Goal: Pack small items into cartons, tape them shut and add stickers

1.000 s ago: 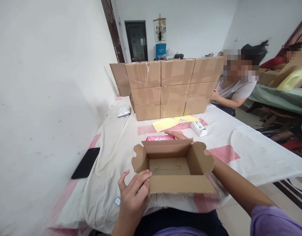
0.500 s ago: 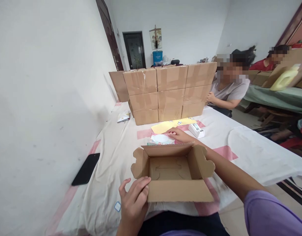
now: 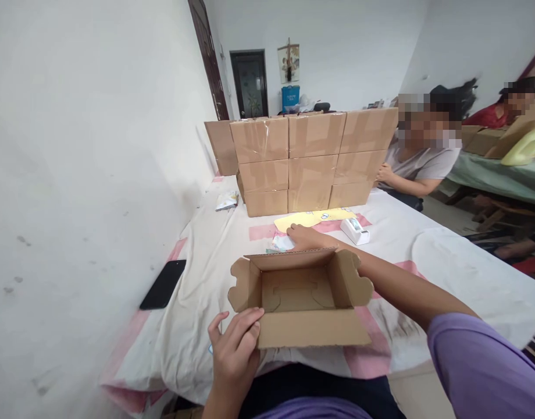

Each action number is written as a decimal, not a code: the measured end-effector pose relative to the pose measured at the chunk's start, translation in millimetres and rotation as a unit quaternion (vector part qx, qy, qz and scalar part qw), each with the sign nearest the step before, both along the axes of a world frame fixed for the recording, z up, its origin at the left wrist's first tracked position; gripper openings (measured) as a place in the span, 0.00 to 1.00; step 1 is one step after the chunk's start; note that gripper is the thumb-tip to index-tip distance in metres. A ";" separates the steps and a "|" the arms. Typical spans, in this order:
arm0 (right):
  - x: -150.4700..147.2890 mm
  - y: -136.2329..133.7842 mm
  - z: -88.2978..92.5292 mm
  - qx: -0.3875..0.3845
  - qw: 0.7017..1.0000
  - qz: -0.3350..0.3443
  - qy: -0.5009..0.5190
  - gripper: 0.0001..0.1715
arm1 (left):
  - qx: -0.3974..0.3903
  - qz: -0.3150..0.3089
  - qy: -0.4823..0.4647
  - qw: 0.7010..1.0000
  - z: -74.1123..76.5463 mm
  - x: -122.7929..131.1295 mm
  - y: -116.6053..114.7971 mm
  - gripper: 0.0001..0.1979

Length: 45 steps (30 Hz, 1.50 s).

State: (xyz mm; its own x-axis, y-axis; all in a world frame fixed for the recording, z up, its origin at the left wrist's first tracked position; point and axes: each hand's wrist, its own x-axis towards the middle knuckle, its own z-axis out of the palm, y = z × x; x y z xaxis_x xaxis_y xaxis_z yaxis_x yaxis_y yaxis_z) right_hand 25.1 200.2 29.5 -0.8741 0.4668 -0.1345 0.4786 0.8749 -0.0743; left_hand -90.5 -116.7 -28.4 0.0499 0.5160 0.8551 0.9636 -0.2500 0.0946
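Observation:
An empty cardboard box with raised side flaps stands open in front of me. My left hand grips its front left corner, fingers over the rim of the front flap. Behind the box, my right hand reaches across a soft pack of wipes with coloured print. Its fingers curl over the far side of the pack and cover most of it; the thumb is hidden. Just beyond lies a yellow patterned sheet. A small white device sits to the right of that hand.
Stacked, taped cartons form a wall across the far side of the table. A black phone lies at left by the wall, and a small packet farther back. One person sits beyond the cartons at right; another is behind.
My right hand has moved left from the pack's edge to over it, hiding its white oval. My left hand keeps its hold on the box. The view has turned slightly left.

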 end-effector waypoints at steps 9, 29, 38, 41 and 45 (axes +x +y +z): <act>-13.2 -6.5 24.4 -0.058 0.998 -0.013 -0.027 0.24 | -0.011 0.015 -0.012 1.000 -0.1 -4.1 -12.7 0.15; 79.4 -70.5 193.3 -0.280 0.886 0.091 0.359 0.32 | -0.042 -0.036 -0.078 0.995 10.3 19.1 10.0 0.14; 56.9 -100.9 154.8 -0.202 0.962 0.136 0.126 0.28 | -0.089 -0.045 -0.083 0.992 20.8 10.1 21.0 0.13; 47.7 -99.9 136.5 -0.081 0.986 0.121 0.080 0.32 | -0.094 -0.065 -0.079 0.990 18.8 6.8 24.9 0.14; 37.2 -107.5 112.8 0.005 0.990 0.139 0.005 0.31 | -0.095 -0.071 -0.075 0.990 17.4 6.6 29.5 0.15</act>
